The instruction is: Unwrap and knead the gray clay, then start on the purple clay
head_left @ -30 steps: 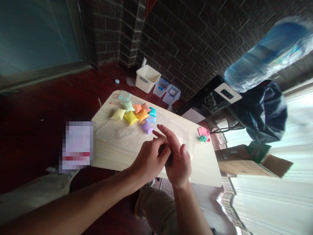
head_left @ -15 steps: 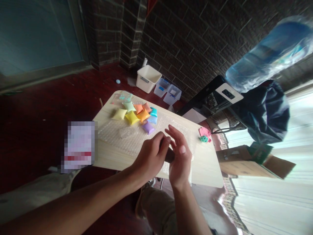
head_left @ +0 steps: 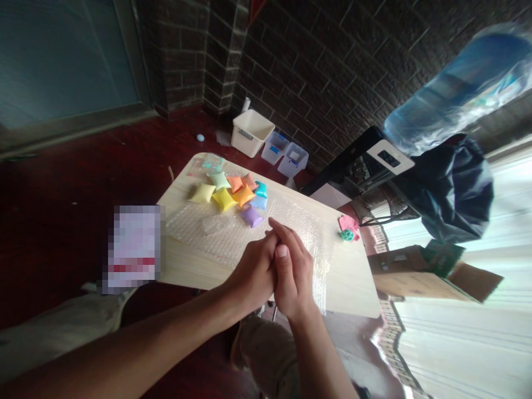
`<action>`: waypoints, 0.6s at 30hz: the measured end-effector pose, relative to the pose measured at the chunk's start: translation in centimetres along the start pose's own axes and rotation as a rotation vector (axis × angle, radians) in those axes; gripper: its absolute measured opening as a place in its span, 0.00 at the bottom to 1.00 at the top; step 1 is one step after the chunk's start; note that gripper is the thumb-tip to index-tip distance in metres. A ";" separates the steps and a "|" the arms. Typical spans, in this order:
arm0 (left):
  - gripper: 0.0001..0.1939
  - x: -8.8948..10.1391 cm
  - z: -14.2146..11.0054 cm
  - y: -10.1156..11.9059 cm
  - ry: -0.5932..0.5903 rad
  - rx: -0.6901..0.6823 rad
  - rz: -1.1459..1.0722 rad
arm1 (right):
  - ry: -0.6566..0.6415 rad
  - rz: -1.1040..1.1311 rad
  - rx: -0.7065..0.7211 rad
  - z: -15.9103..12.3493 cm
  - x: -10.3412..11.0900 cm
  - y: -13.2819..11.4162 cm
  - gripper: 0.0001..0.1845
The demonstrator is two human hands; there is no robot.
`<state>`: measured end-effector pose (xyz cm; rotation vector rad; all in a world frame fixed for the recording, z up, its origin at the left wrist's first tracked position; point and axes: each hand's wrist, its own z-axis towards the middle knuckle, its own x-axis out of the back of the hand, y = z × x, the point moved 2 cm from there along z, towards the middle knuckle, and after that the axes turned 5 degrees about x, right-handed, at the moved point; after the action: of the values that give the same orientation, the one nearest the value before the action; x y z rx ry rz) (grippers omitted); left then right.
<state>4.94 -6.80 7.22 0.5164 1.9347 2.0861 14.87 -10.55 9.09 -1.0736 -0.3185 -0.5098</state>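
Note:
Above the near part of the table [head_left: 349, 280], my left hand [head_left: 255, 271] and my right hand [head_left: 294, 271] are pressed together. Fingers of the right hand lie over the left, and its thumb rests on top. Between the palms, the dark brown lump seen a moment ago is hidden. Beyond my hands, several small pillow-shaped pouches lie on bubble wrap [head_left: 199, 235], among them a purple pouch [head_left: 251, 216], a yellow pouch [head_left: 224, 200] and an orange pouch [head_left: 243, 195]. An opened clear wrapper [head_left: 216, 224] lies near them.
Pink and green moulded pieces [head_left: 348, 228] sit at the table's right edge. Behind the table stand a white basket [head_left: 249, 141] and clear bins [head_left: 293, 162]. To the right are a cardboard box [head_left: 415, 280] and a water dispenser [head_left: 357, 160]. A blurred-out patch [head_left: 135, 244] is at left.
My hands have closed together. The right hand moved left and its fingers folded over the left hand, covering the dark brown lump that showed between them. The pouches have not moved.

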 end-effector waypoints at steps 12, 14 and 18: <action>0.12 -0.1 -0.1 0.4 0.105 -0.030 0.052 | 0.092 0.781 -0.318 0.5 0.1 0.6 0.38; 0.11 0.0 -0.1 0.5 0.100 -0.040 0.037 | 0.136 0.719 -0.296 0.5 0.2 0.7 0.40; 0.11 0.0 -0.2 0.6 0.121 -0.079 0.007 | 0.205 0.578 -0.252 0.1 0.0 0.8 0.40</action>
<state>4.86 -7.06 7.80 0.3894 1.9061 2.2359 15.26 -10.14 8.53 -1.2808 0.2439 -0.1366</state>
